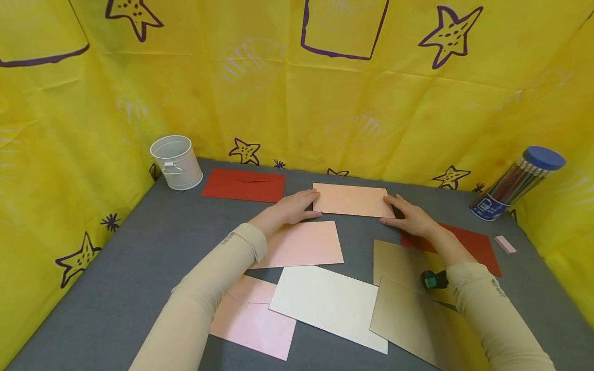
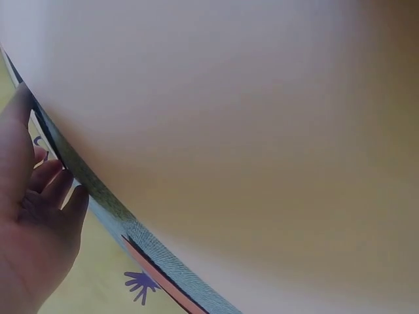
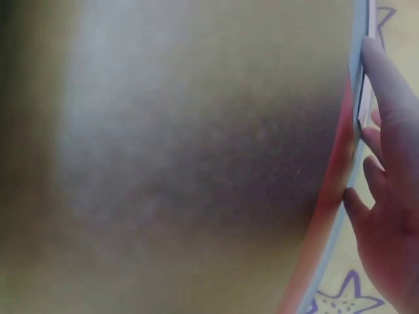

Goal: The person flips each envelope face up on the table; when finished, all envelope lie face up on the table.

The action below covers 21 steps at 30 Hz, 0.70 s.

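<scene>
Red envelope (image 1: 468, 242) half under right forearm

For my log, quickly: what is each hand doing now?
Left hand: open, fingers touching the peach envelope at its left edge.
Right hand: open, touching its right edge.

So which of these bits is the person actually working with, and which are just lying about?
In hand:
peach envelope, touched at its ends by the left hand and the right hand

Lying about:
white bucket
red envelope
pink envelope
cream sheet
pencil tub
eraser
</scene>
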{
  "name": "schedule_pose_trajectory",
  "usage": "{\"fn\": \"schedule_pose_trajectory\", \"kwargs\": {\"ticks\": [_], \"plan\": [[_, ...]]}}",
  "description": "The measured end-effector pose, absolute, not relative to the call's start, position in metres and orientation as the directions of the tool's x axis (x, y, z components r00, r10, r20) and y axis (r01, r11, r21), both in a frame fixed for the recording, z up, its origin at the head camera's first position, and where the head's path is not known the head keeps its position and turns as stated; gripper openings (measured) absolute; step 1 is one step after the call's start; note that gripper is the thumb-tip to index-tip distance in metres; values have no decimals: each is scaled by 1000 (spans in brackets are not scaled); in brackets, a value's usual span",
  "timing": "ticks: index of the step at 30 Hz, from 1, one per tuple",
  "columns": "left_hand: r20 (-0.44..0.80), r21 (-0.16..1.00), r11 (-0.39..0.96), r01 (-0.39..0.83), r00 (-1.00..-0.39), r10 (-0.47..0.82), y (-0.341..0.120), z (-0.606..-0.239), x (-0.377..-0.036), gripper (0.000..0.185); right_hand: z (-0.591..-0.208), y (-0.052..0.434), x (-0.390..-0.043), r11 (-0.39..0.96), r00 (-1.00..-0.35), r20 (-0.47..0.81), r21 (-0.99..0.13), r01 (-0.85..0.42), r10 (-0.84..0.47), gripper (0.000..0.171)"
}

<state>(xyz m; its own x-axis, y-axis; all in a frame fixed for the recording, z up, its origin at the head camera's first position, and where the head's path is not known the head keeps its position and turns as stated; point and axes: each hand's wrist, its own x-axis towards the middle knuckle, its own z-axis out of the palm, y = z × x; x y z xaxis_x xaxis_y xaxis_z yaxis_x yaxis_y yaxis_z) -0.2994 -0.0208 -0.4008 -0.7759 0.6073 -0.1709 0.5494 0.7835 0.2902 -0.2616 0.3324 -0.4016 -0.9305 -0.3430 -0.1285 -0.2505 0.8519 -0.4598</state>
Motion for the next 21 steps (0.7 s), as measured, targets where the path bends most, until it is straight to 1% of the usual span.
{"fn": "schedule_pose_trajectory", "kwargs": {"ticks": [6,12,17,21], "plan": [[-154,290,779,556,-777,611,-20,-401,-300,71,-403,332,-263,857,-938,-117,-456,-241,-326,80],[-148,239,771,590,-763,630,-21,-401,-301,67,-406,333,-263,862,-945,-90,-443,-245,-314,75],[-146,215,769,602,-758,635,-21,-401,-301,66,-407,333,-261,862,-946,-73,-439,-253,-315,74],[-140,200,760,619,-749,647,-22,-403,-301,65,-408,333,-261,863,-949,-80,-444,-241,-306,76]]}}
